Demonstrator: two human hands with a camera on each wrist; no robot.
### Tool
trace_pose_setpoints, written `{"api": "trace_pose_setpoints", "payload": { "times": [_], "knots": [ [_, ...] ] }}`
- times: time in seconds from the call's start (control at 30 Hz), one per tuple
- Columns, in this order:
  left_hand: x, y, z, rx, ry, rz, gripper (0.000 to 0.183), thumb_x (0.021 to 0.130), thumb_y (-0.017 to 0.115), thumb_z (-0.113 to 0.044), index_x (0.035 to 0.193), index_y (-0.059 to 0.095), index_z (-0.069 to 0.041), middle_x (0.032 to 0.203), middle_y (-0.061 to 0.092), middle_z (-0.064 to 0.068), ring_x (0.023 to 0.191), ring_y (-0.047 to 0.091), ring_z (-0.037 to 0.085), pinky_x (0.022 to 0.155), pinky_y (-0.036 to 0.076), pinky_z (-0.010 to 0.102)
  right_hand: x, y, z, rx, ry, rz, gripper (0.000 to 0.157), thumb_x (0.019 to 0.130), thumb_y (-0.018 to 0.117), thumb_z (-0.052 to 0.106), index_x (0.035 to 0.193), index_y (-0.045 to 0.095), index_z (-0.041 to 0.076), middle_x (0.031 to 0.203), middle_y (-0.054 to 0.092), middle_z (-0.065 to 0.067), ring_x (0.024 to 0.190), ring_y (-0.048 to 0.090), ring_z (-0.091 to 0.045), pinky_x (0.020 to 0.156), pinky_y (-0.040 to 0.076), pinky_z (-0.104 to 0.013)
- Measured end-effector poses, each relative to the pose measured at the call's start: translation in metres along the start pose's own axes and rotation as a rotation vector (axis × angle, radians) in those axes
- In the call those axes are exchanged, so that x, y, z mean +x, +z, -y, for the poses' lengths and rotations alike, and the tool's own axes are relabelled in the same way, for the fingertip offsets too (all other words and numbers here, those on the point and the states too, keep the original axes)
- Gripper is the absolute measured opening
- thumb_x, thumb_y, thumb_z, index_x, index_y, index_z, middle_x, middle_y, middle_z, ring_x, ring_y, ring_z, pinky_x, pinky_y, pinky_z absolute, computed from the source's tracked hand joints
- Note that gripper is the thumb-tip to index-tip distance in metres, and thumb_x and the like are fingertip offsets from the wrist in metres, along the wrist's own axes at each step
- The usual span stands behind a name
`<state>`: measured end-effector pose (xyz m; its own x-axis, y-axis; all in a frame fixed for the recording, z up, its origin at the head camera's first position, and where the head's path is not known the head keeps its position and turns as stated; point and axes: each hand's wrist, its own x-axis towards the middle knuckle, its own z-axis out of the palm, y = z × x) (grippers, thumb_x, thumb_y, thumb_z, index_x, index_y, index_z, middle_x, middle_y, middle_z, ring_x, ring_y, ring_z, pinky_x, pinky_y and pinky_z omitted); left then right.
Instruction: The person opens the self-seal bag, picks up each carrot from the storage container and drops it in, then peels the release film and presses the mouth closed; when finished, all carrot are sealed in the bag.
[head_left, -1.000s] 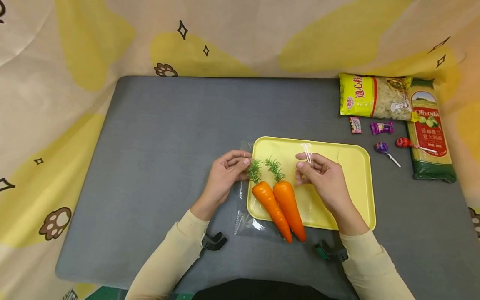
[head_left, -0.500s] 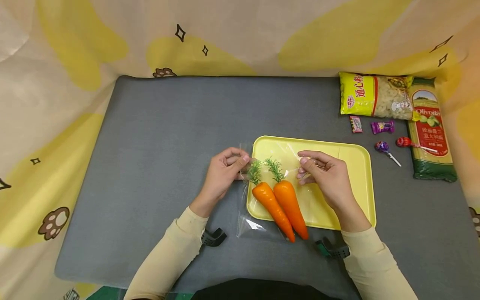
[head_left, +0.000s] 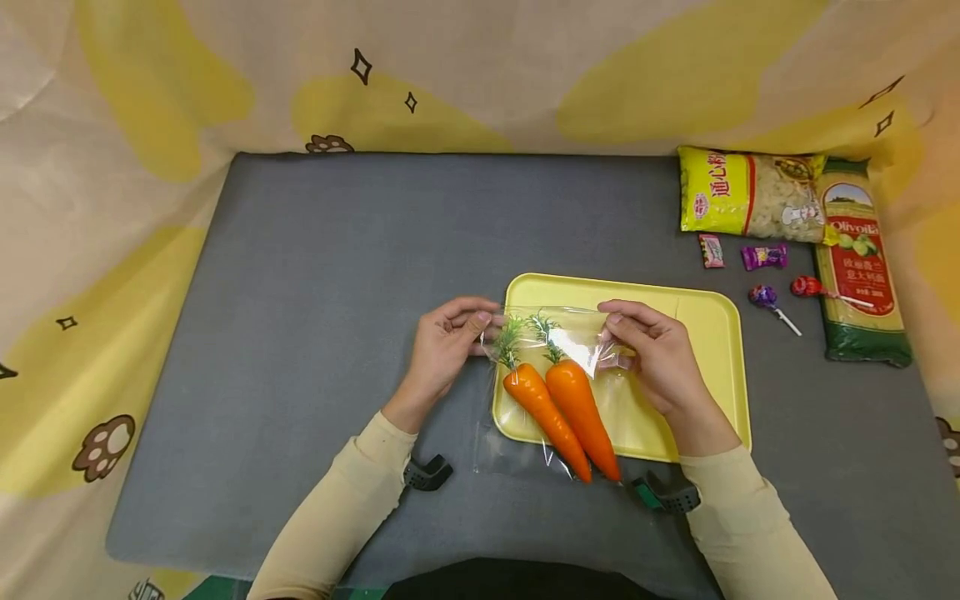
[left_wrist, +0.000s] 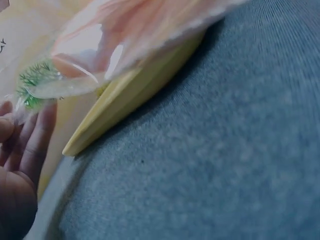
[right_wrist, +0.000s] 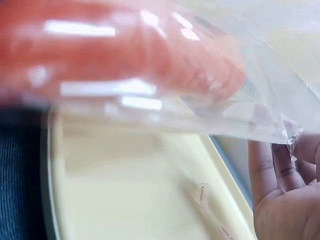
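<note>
Two orange carrots with feathery green tops, the left carrot and the right carrot, lie side by side in a clear plastic bag. My left hand pinches the bag's upper left corner. On the other side, my right hand holds its upper right corner between thumb and fingers, and the film bunches there in the right wrist view. The bag's top edge stretches between both hands, over the leaves. Beneath it is a yellow tray, and the carrot tips extend past its near edge.
At the back right lie a yellow pasta bag and a green-and-red spaghetti pack. Near them are a pink wrapped candy, a purple wrapped candy, a purple lollipop and a red lollipop. Patterned cloth hangs behind the grey table.
The bag's top has been drawn straight across between the hands and glints over the leaves. The carrot tips have shifted slightly right; both hands have moved very little.
</note>
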<state>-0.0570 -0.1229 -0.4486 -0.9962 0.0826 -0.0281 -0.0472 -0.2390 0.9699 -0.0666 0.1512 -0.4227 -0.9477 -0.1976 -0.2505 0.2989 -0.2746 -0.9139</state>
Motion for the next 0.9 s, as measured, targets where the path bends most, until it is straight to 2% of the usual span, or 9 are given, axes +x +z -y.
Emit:
{"api": "trace_pose_setpoints", "payload": {
  "times": [0.1,0.2,0.33,0.47,0.63,0.7,0.77,0.83,0.9],
  "knots": [
    [-0.001,0.001,-0.004,0.020,0.067,0.001,0.017,0.091,0.060,-0.005,0.103,0.067,0.004,0.095,0.067,0.026,0.077,0.069,0.022,0.060,0.056,0.033,0.002,-0.003,-0.002,0.078,0.005,0.051,0.016,0.093,0.058,0.005,0.107,0.064,-0.001,0.081,0.063,-0.008,0.069,0.062,-0.018,0.057,0.056,-0.032],
    [-0.003,0.004,-0.012,0.078,0.173,0.017,0.015,0.090,0.059,0.002,0.101,0.067,0.008,0.094,0.065,0.029,0.076,0.068,0.027,0.061,0.056,0.035,0.003,-0.005,-0.002,0.146,0.007,0.121,0.013,0.095,0.053,0.002,0.104,0.061,-0.002,0.083,0.062,-0.010,0.071,0.062,-0.020,0.061,0.057,-0.036],
    [-0.005,0.004,-0.023,0.199,0.324,0.052,0.014,0.087,0.060,0.008,0.098,0.069,0.008,0.093,0.068,0.023,0.073,0.067,0.032,0.061,0.056,0.036,0.004,-0.008,-0.002,0.184,0.009,0.197,0.012,0.096,0.049,0.000,0.103,0.058,-0.004,0.086,0.062,-0.013,0.076,0.064,-0.022,0.065,0.056,-0.038],
    [-0.005,-0.001,-0.031,0.267,0.383,0.112,0.015,0.086,0.059,0.012,0.095,0.071,0.008,0.093,0.070,0.016,0.075,0.067,0.032,0.063,0.055,0.034,0.005,-0.010,0.002,0.177,0.008,0.248,0.015,0.098,0.045,-0.001,0.102,0.057,-0.008,0.090,0.063,-0.015,0.081,0.065,-0.023,0.068,0.056,-0.036],
    [-0.004,-0.006,-0.038,0.338,0.383,0.169,0.023,0.085,0.052,0.014,0.095,0.071,0.007,0.094,0.069,0.015,0.078,0.068,0.028,0.058,0.051,0.023,0.005,-0.011,0.007,0.128,-0.040,0.281,0.029,0.100,0.032,0.003,0.098,0.056,-0.014,0.090,0.064,-0.019,0.081,0.066,-0.027,0.070,0.056,-0.033],
    [-0.004,-0.005,-0.040,0.327,0.350,0.175,0.021,0.085,0.053,0.013,0.096,0.070,0.008,0.095,0.069,0.016,0.080,0.068,0.028,0.060,0.052,0.024,0.005,-0.011,0.009,0.049,-0.063,0.259,0.027,0.100,0.037,0.005,0.097,0.056,-0.014,0.088,0.065,-0.018,0.079,0.066,-0.026,0.069,0.057,-0.032],
    [-0.005,-0.003,-0.042,0.328,0.289,0.150,0.015,0.085,0.061,0.008,0.096,0.070,0.006,0.094,0.069,0.015,0.081,0.068,0.026,0.063,0.054,0.025,0.005,-0.011,0.011,-0.046,-0.064,0.220,0.019,0.098,0.049,0.006,0.096,0.057,-0.012,0.086,0.066,-0.016,0.074,0.065,-0.024,0.067,0.056,-0.029],
    [-0.006,0.001,-0.043,0.327,0.214,0.107,0.013,0.084,0.068,0.002,0.096,0.071,0.005,0.092,0.070,0.014,0.082,0.069,0.025,0.069,0.056,0.030,0.006,-0.011,0.012,-0.122,-0.061,0.185,0.015,0.090,0.062,0.002,0.097,0.057,-0.011,0.084,0.066,-0.014,0.070,0.065,-0.021,0.064,0.056,-0.028],
    [-0.006,0.005,-0.044,0.335,0.146,0.056,0.015,0.081,0.072,-0.002,0.095,0.071,0.004,0.089,0.071,0.013,0.080,0.069,0.024,0.069,0.056,0.032,0.006,-0.010,0.012,-0.153,-0.058,0.156,0.022,0.084,0.067,-0.003,0.102,0.056,-0.010,0.083,0.067,-0.013,0.066,0.066,-0.020,0.062,0.056,-0.028]
  ]
}}
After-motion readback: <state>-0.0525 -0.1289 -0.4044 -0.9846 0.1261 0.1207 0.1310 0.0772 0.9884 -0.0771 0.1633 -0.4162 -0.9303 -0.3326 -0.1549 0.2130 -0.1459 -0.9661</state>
